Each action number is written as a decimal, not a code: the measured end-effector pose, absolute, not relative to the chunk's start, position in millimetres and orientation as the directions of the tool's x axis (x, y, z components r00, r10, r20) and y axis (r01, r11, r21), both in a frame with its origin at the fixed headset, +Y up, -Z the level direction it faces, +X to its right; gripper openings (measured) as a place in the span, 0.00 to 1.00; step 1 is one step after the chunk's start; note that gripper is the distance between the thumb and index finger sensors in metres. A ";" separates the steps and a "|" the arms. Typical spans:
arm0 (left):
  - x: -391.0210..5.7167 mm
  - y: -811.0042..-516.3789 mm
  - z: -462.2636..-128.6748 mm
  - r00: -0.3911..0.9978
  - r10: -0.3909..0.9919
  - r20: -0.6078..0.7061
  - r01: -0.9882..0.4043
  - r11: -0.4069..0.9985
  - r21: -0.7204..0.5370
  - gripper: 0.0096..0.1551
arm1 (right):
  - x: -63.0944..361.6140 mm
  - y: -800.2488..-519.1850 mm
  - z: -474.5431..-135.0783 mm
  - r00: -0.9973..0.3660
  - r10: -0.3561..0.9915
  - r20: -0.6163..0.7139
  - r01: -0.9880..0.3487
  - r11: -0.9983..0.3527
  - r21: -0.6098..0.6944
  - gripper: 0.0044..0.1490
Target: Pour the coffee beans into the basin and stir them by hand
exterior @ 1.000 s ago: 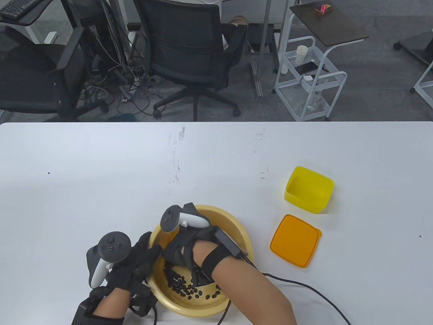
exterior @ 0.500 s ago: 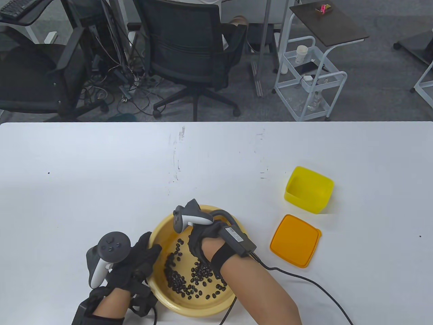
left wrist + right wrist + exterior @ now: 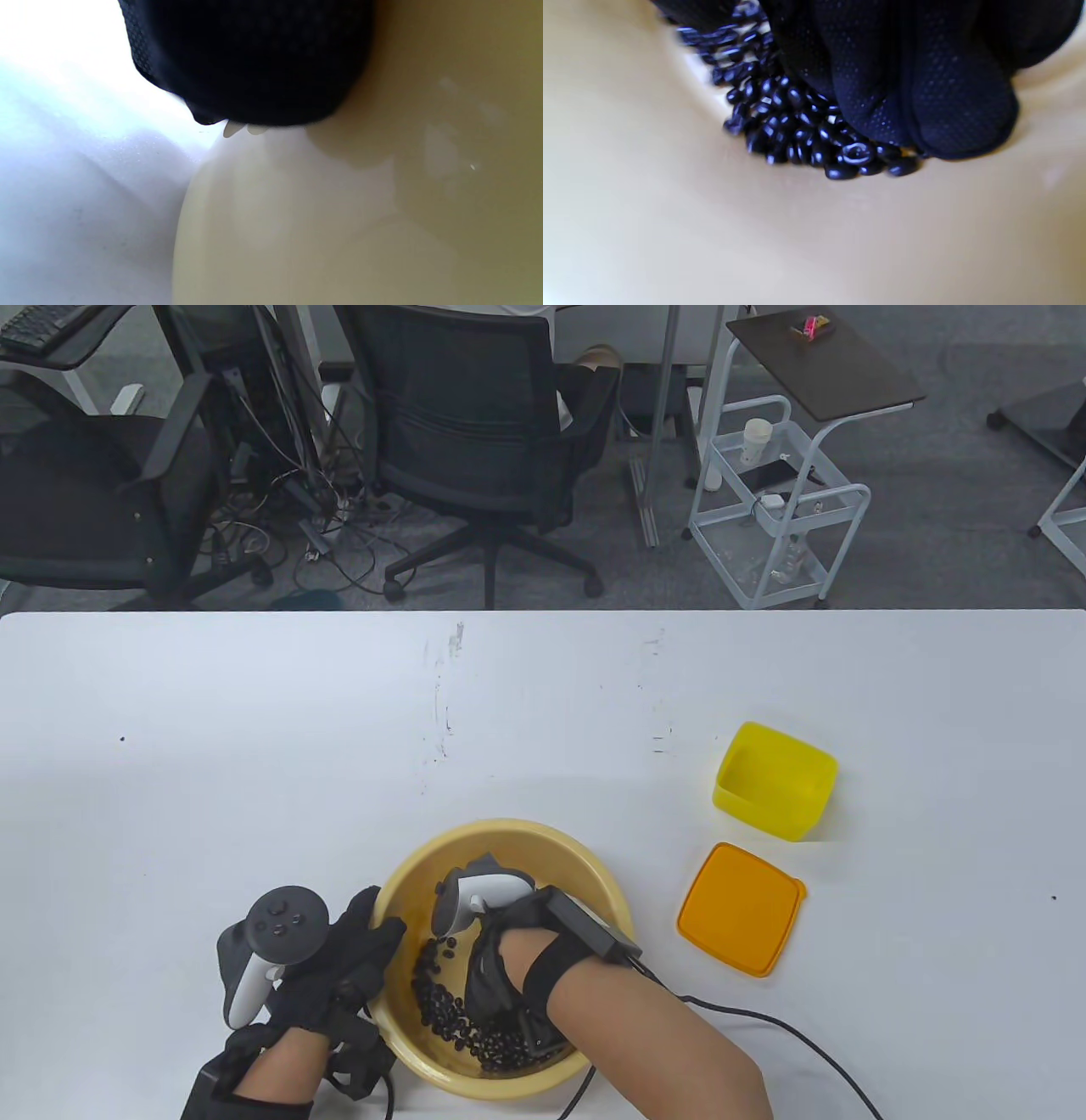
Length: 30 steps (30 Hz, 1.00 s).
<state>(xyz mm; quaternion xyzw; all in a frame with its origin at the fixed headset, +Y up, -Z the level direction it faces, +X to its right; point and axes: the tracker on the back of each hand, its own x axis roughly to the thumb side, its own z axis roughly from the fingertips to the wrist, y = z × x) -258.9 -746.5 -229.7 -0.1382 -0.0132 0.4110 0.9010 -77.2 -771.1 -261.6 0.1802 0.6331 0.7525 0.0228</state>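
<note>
A gloved right hand [image 3: 496,976] reached down into the yellow basin [image 3: 551,848] near the table's [image 3: 254,746] front edge, its relaxed fingers [image 3: 950,97] pressed against a heap of dark coffee beans [image 3: 441,1005] banked along the basin's near side, gripping nothing. The left hand [image 3: 339,976] held the basin's left rim, fingers over the edge. To the right stood an empty yellow container [image 3: 774,780], its orange lid [image 3: 741,909] lying just in front of it.

Your left hand [image 3: 339,976] and right hand [image 3: 496,976] wear black mesh gloves, and your forearms are bare. Each hand's back carries a grey-white tracker. A black cable leaves your right wrist strap.
</note>
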 end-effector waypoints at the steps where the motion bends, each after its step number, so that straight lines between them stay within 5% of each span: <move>1: -258.9 -746.5 -229.7 0.662 0.744 -0.090 -0.737 0.625 -0.260 0.33 | -81.2 -771.2 -260.1 -0.925 0.310 0.220 0.171 -0.176 0.969 0.43; 5: -258.8 -746.6 -229.9 0.664 0.742 -0.089 -0.735 0.626 -0.261 0.33 | -100.5 -766.9 -264.5 -0.852 0.507 0.131 0.058 -0.158 0.986 0.44; 12: -258.8 -747.1 -230.8 0.655 0.752 -0.079 -0.740 0.617 -0.268 0.33 | -98.9 -755.5 -292.3 -0.830 0.545 0.115 -0.086 -0.328 0.941 0.43; 21: -259.0 -746.9 -231.0 0.653 0.753 -0.081 -0.742 0.614 -0.269 0.33 | -75.8 -741.3 -315.7 -0.924 0.198 0.326 0.104 -0.691 0.715 0.42; 26: -258.8 -746.8 -230.6 0.654 0.752 -0.084 -0.742 0.616 -0.265 0.33 | -67.5 -740.3 -318.2 -0.917 -0.055 0.394 0.331 -0.655 0.679 0.43; 30: -258.6 -746.9 -230.4 0.653 0.752 -0.085 -0.743 0.615 -0.264 0.33 | -59.9 -744.7 -313.0 -0.918 -0.121 0.377 0.374 -0.579 0.724 0.44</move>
